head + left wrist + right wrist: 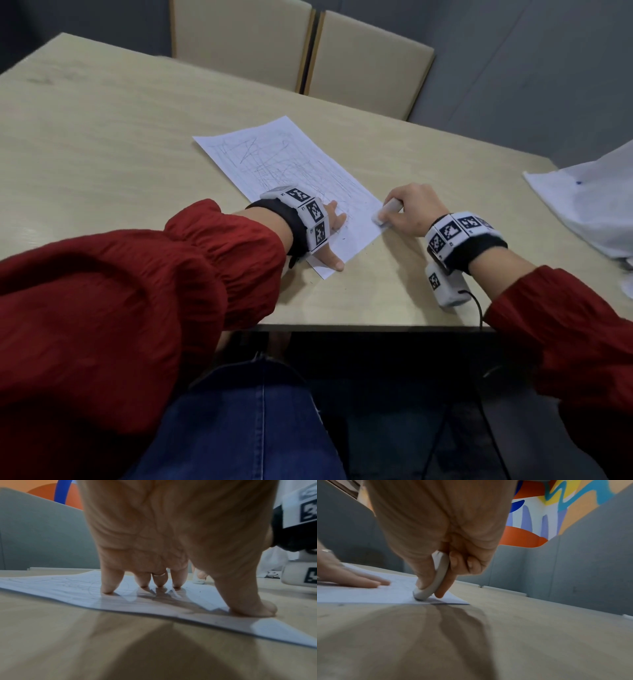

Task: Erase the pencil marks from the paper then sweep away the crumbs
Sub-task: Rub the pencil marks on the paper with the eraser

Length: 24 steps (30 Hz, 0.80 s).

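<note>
- Right hand point(412, 214) pinches a white eraser point(385, 212) between thumb and forefinger, the other fingers curled in behind it; the eraser's lower end presses on the paper point(291, 178) at the sheet's right corner, close to the table's near edge.
- In the right wrist view the eraser point(435, 582) stands steeply tilted, its rounded tip touching the paper point(368, 595) just inside the sheet's edge.
- Left hand point(330, 236) lies spread on the near end of the same sheet, fingers straight and holding nothing, thumb resting by the sheet's near corner.
- In the left wrist view the fingertips point(107, 590) and the thumb press down on the paper point(60, 588); a ring point(159, 574) sits on one finger.
- Pencil marks point(270, 161) cover most of the sheet in crossing lines and scribbles.
- The sheet lies slantwise on the pale wooden table point(102, 137), nearer its near edge than its far edge.
- A few dark crumbs point(342, 228) lie on the paper beside the left hand.
- A white cloth or bag point(589, 205) rests at the table's right edge.
- Two beige chairs point(363, 58) stand behind the table's far edge.
</note>
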### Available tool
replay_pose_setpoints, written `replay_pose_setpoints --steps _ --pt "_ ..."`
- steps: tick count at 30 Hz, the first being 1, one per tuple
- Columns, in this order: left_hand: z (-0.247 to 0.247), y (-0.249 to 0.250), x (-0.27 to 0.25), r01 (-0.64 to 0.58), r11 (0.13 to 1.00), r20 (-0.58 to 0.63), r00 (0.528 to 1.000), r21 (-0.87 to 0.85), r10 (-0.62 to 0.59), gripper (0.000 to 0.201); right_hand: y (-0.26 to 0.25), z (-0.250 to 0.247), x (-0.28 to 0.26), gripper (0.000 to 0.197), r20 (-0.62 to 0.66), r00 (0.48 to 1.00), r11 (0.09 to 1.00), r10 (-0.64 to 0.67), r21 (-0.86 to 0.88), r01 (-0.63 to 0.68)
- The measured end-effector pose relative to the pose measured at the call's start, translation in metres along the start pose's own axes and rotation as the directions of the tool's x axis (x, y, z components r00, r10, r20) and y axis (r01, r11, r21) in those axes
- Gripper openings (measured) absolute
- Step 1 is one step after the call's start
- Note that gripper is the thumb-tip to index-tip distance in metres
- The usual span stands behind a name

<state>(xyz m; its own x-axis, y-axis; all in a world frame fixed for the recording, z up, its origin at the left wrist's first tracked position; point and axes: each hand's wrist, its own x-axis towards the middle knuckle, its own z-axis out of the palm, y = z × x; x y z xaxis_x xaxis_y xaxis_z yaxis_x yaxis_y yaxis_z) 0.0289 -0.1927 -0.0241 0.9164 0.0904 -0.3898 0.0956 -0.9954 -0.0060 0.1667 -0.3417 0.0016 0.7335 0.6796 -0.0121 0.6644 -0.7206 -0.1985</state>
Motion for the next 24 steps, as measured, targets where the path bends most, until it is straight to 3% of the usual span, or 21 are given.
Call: replay_pose_setpoints --steps 5,8,10,13,17,22,24 --pt "-0.001 0.001 -0.003 0.001 1.0 0.001 1.0 0.003 -0.001 0.112 0.002 -0.004 0.011 0.007 -0.006 0.999 0.998 0.051 -0.037 -0.051" --pt "-0.003 0.003 -0.005 -0.001 1.0 0.003 1.0 0.004 0.001 0.11 0.003 -0.007 0.012 0.016 -0.039 0.996 0.994 0.082 -0.069 -0.084" --pt "-0.003 0.002 -0.004 -0.004 1.0 -0.002 1.0 0.009 0.005 0.111 0.002 -0.007 0.01 0.017 -0.031 0.989 0.989 0.144 0.023 -0.143" --pt "-0.004 -0.002 0.001 0.004 1.0 0.018 1.0 -0.009 -0.004 0.113 -0.001 -0.004 0.004 0.023 0.123 0.956 0.943 0.265 0.174 -0.284" --pt "-0.004 -0.003 0.006 0.023 0.999 0.055 0.998 -0.04 -0.021 0.115 -0.008 -0.003 0.008 0.025 0.19 0.927 0.882 0.324 0.295 -0.369" --pt "-0.008 0.002 0.004 0.015 0.999 0.021 1.0 -0.037 -0.014 0.084 -0.02 -0.006 0.017 0.012 0.231 0.934 0.918 0.272 0.229 -0.324" --pt "-0.012 -0.002 0.005 0.004 0.997 -0.032 0.999 -0.073 -0.006 0.07 -0.023 -0.004 0.02 0.016 0.223 0.941 0.944 0.257 0.149 -0.293"
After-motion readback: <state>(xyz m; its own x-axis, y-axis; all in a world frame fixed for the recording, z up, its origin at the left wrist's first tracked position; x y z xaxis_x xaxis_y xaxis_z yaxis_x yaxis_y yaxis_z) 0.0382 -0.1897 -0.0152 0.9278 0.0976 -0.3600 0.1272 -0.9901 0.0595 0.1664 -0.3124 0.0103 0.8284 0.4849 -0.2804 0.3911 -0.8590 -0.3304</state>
